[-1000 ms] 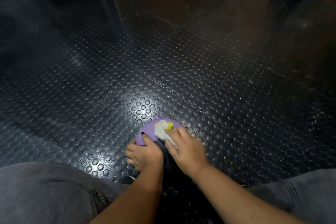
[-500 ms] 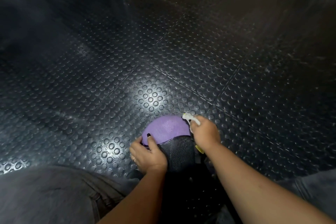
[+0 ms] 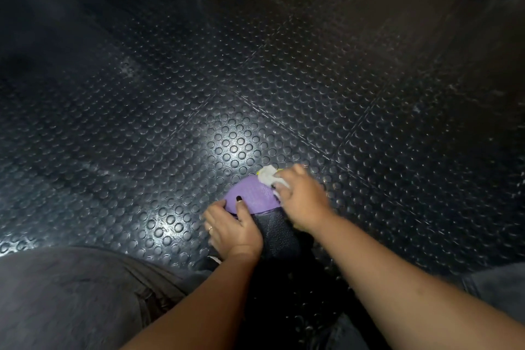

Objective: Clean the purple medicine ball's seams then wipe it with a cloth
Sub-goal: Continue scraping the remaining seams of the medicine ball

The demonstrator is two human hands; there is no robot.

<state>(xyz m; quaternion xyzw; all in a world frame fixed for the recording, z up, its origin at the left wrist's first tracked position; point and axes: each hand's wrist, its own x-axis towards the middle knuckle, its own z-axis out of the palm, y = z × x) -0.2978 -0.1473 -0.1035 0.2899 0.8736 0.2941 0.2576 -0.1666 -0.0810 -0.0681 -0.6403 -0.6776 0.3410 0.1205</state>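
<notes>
Right hand [image 3: 301, 197] swept cloth [image 3: 267, 176] off crown to far-right edge of purple medicine ball [image 3: 250, 196], fingers bunched round cloth. Left hand [image 3: 231, 226] clamps ball's near-left side on studded floor [image 3: 142, 150]. I read wiping underway.

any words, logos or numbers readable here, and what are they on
None: no text can be read in this view.
ball: the purple panel shows only a faint, blurred texture and the black panel looks plain; the left hand and right hand cover part of it.
cloth: white with a yellow edge, no label visible.
floor: raised round studs only, no markings.
</notes>
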